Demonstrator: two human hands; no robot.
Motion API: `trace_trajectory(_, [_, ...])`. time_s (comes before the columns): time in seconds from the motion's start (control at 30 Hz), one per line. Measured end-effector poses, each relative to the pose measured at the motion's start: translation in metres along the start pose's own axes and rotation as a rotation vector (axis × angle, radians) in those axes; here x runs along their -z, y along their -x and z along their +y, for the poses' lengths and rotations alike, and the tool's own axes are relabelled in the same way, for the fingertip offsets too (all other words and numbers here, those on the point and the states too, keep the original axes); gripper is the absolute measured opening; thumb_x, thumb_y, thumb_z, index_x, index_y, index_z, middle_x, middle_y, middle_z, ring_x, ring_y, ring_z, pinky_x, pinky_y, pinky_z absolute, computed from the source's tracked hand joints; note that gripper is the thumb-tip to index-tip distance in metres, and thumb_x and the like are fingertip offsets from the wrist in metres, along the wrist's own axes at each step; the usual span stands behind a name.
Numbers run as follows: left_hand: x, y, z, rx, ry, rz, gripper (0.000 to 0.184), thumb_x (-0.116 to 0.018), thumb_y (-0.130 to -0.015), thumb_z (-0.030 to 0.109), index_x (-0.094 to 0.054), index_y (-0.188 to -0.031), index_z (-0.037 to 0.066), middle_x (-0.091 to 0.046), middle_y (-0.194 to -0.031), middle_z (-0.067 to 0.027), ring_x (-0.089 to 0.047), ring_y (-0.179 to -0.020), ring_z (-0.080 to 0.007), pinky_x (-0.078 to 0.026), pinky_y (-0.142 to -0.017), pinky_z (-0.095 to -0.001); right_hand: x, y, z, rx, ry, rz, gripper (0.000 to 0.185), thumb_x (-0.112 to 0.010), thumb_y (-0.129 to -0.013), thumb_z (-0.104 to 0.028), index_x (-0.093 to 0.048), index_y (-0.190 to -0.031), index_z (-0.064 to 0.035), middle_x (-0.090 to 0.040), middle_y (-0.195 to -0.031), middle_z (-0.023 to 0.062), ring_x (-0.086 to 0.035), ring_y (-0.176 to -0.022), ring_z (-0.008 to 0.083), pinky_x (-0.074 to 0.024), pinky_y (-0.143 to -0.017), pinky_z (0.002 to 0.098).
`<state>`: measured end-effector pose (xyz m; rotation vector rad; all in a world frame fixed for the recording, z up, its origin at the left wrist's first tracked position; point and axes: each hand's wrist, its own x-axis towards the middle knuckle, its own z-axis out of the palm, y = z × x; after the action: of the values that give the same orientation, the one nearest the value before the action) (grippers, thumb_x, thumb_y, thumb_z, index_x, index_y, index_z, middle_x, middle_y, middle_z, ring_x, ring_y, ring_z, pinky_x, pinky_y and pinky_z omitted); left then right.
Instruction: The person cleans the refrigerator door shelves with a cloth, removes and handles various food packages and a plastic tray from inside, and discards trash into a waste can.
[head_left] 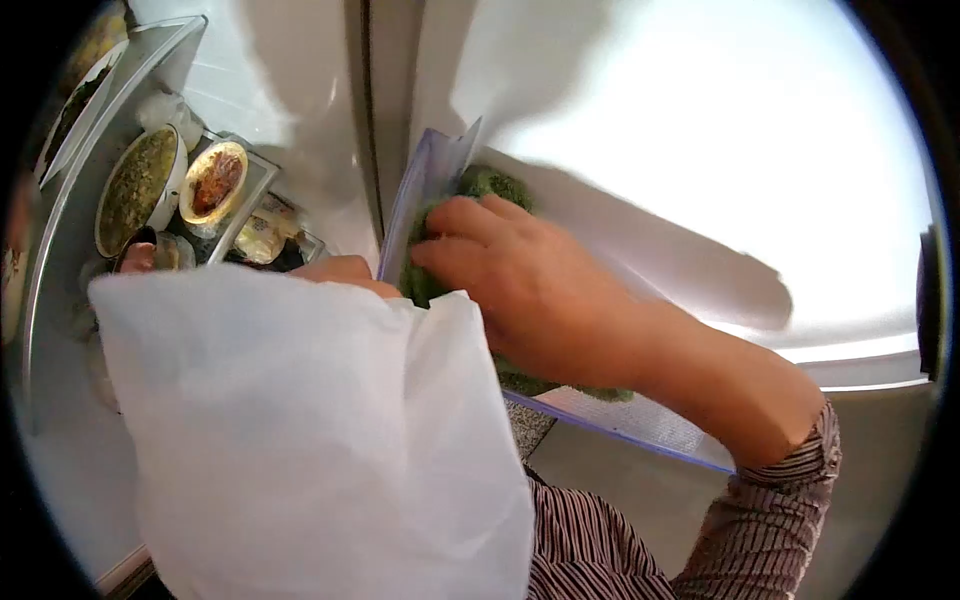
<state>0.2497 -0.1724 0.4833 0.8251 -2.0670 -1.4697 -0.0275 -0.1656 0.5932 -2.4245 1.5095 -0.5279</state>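
Note:
A large white bag or sheet point(310, 430) hangs across the lower left of the view. My left hand point(345, 272) shows only in part above its top edge, with the fingers bent round that edge. Inside the clear door bin point(655, 428) of an open fridge, my right hand point(510, 265) reaches down with its fingers bent onto green leafy stuff point(495, 185). The tips of those fingers are hidden. More of the green stuff shows below my right wrist, along the bin's bottom.
Fridge shelves point(120, 90) stand at the left, with a bowl of greenish food point(140, 190), a smaller dish of reddish food point(215, 183) and wrapped items point(265, 232). The white door point(700, 130) fills the upper right. Floor tiles point(615, 490) show below the bin.

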Motion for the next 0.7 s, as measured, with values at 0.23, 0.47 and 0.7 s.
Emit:
trace_trajectory(0.23, [0.007, 0.006, -0.003, 0.018, -0.019, 0.051, 0.050, -0.067, -0.084, 0.027, -0.061, -0.126, 0.000, -0.064, -0.123, -0.0123, -0.059, -0.111, -0.0233, -0.044, -0.099, -0.0350, 0.046, 0.072, -0.007, -0.164, -0.086, -0.475, 0.024, -0.061, -0.079, -0.002, -0.067, -0.101, -0.0064, -0.061, -0.117, 0.0094, -0.056, -0.100, 0.0344, -0.0497, -0.089, 0.0433])
trace_trajectory(0.47, [-0.003, -0.032, -0.019, -0.032, -0.020, 0.099, 0.050, -0.067, -0.084, 0.027, -0.062, -0.126, 0.000, -0.064, -0.123, -0.0120, -0.059, -0.111, -0.0231, -0.044, -0.099, -0.0348, 0.082, 0.154, -0.020, -0.570, 0.408, -0.660, 0.019, -0.064, -0.077, -0.004, -0.065, -0.095, -0.0078, -0.060, -0.105, 0.0080, -0.056, -0.097, 0.0307, -0.0515, -0.085, 0.0396])
trace_trajectory(0.7, [-0.004, -0.063, -0.027, -0.059, -0.055, 0.190, 0.050, -0.067, -0.084, 0.028, -0.062, -0.125, -0.001, -0.065, -0.123, -0.0117, -0.060, -0.110, -0.0230, -0.044, -0.098, -0.0346, 0.074, 0.141, -0.002, -0.224, 0.663, -0.118, 0.013, -0.063, -0.079, -0.005, -0.061, -0.092, -0.0052, -0.060, -0.103, 0.0107, -0.059, -0.094, 0.0293, -0.0539, -0.076, 0.0431])
